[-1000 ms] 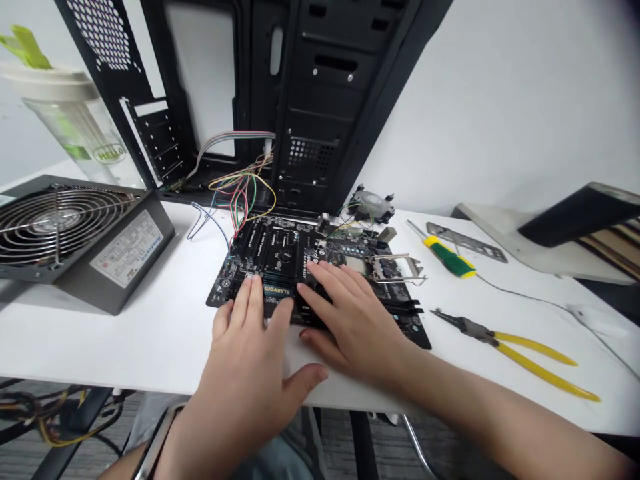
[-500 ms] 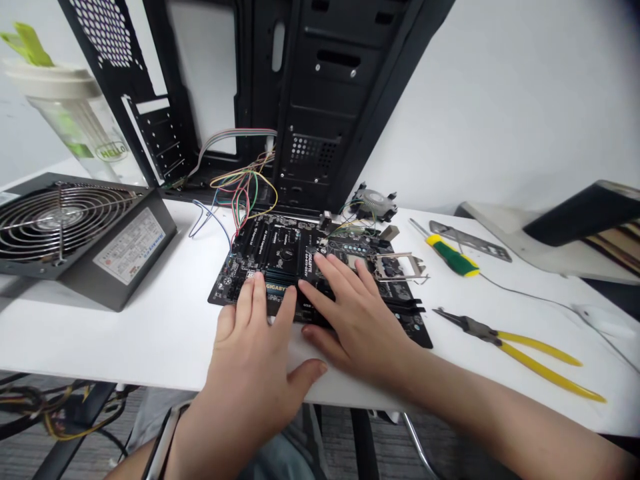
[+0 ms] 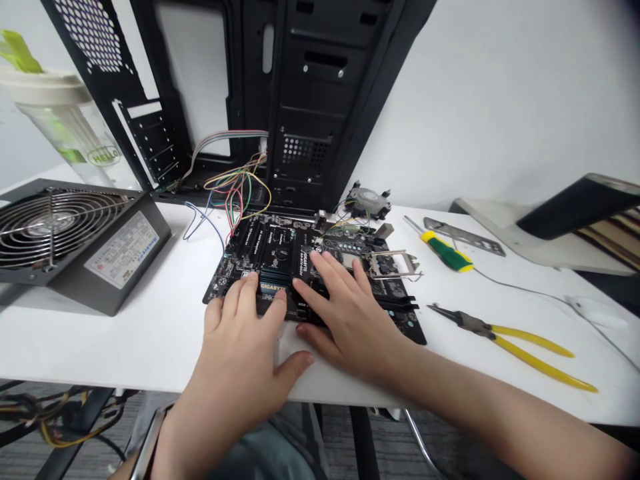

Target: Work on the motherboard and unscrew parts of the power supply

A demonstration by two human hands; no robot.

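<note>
A black motherboard (image 3: 273,250) lies flat on the white table (image 3: 150,333) in front of an open black computer case (image 3: 300,100). My left hand (image 3: 245,353) rests at the board's near edge, fingers stretched flat, fingertips on the blue heatsink. Beside it, my right hand (image 3: 350,313) lies open across the middle of the board, fingers spread toward the open CPU socket (image 3: 390,263). Neither hand holds anything.
A grey power supply (image 3: 75,243) with a fan grille sits at left, a clear bottle (image 3: 65,127) behind it. Coloured wires (image 3: 235,187) spill from the case. A cooler fan (image 3: 367,200), green-yellow screwdriver (image 3: 443,250), metal plate (image 3: 463,235) and yellow-handled pliers (image 3: 520,343) lie at right.
Both hands stay flat on the motherboard; the board and hands have shifted slightly left in view with the head's movement.
</note>
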